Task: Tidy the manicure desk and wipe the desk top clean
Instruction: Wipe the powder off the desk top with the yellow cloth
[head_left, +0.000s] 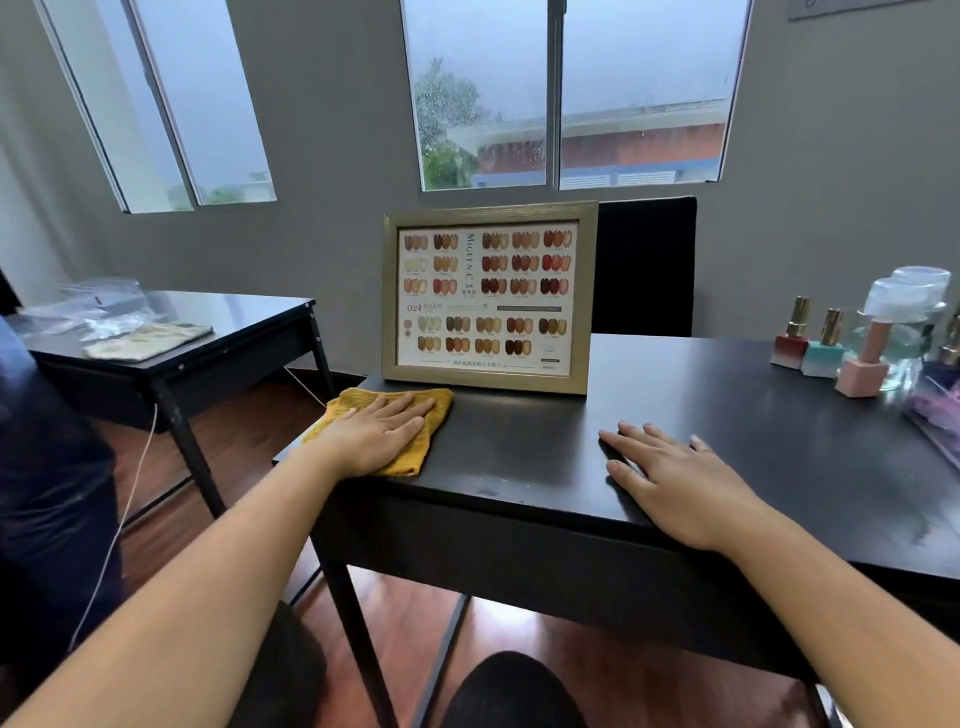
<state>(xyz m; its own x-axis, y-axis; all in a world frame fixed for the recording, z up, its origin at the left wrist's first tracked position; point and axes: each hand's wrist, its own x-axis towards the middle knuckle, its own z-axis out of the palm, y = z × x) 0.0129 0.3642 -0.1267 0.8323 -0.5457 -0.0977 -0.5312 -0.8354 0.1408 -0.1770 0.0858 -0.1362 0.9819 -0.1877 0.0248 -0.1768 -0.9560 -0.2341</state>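
Fingers (410, 410) of the left hand (374, 431) press flat on the cloth (441, 402) mid-frame, right hand (670, 473) spread on the surface (519, 441); a wide wipe could topple the frame (488, 299).

Both forearms are showing bare from the elbow down, with no sleeves on them. The left hand (382, 429) and the right hand (680, 480) are wearing no gloves, rings or watch. Below the tabletop (701, 415), a dark rounded knee is showing.

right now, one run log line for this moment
phase: wiping | left hand: flat on yellow cloth | right hand: flat on desk top
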